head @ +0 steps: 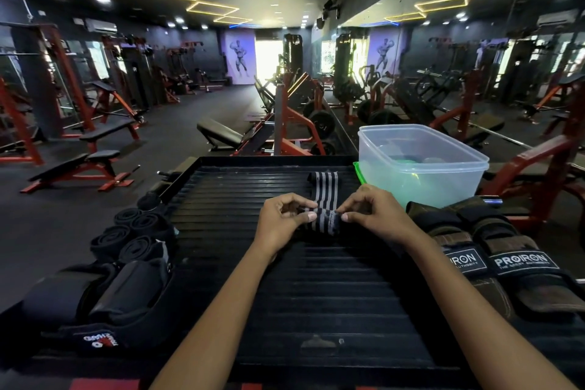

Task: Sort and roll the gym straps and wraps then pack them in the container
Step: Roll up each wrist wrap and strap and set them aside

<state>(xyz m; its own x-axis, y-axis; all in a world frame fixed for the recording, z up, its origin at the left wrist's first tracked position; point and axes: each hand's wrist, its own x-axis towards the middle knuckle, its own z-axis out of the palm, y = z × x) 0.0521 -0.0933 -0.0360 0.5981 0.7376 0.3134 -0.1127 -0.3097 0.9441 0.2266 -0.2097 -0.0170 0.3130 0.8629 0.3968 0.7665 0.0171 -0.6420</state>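
A black wrap with grey stripes lies on the ribbed black platform, its near end rolled up. My left hand pinches the roll's left side. My right hand pinches its right side. The unrolled tail runs away from me toward the clear plastic container at the back right, which sits on a green lid. Several rolled black wraps lie at the platform's left edge.
Black padded supports lie at the near left. Two brown and black PROIRON straps lie at the right. Red gym machines and benches stand on the floor beyond, with a mirror wall on the right.
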